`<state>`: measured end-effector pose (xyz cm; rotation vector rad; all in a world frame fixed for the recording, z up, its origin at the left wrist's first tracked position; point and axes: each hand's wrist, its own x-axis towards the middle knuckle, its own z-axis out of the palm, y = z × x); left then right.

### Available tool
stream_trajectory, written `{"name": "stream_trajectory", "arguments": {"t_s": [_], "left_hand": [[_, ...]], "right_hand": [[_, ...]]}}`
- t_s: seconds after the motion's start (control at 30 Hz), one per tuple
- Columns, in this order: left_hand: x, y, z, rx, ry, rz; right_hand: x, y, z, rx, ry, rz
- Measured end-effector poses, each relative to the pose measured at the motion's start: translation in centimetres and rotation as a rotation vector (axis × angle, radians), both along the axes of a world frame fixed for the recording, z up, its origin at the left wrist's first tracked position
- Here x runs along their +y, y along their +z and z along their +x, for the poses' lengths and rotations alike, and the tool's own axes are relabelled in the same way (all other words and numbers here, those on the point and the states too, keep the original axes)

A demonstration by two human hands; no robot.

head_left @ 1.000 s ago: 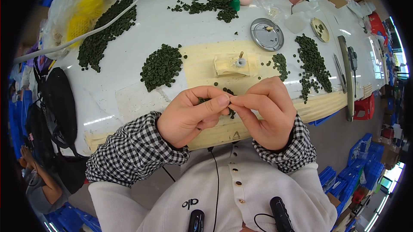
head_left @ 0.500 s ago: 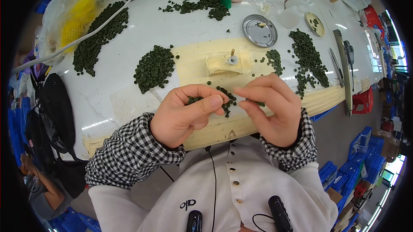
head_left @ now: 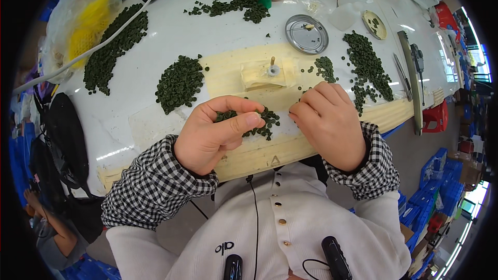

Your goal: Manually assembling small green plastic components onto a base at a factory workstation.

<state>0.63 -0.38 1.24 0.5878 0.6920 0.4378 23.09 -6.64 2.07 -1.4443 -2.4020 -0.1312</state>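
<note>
My left hand is held over the near edge of the table with thumb and forefinger nearly meeting; whatever may be between the tips is too small to make out. To its right, my right hand has its fingers curled in and pressed together, which hides what they hold, if anything. Between and partly behind my hands lies a small heap of dark green button-like pieces. Just beyond stands a block wrapped in cream tape, with a small whitish holder and a brown stick upright in it.
Bigger heaps of green pieces lie left, far left, at the back and right. A round metal lid and a cream dish sit beyond. Tweezers rest at right. A white cable crosses the left side.
My right hand has turned and closed its fingers, which were apart in a loose pinch, and has shifted slightly right. My left hand has moved a little left, its pinch kept.
</note>
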Motion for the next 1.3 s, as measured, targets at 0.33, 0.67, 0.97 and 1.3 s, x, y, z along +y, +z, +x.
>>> {"name": "stream_trajectory", "arguments": {"t_s": [0.33,0.67,0.97,1.3], "left_hand": [[0.0,-0.1,0.0,0.007,0.016,-0.008],[0.0,-0.4,-0.1,-0.019,0.016,0.003],[0.0,-0.5,-0.1,-0.031,0.007,0.003],[0.0,-0.3,0.0,-0.017,-0.003,-0.009]], "right_hand": [[-0.3,0.0,-1.0,-0.267,0.083,0.063],[0.6,0.8,1.8,0.150,0.026,-0.135],[0.3,0.7,1.8,0.094,0.082,-0.135],[1.0,-0.7,2.0,0.128,0.079,-0.104]]}}
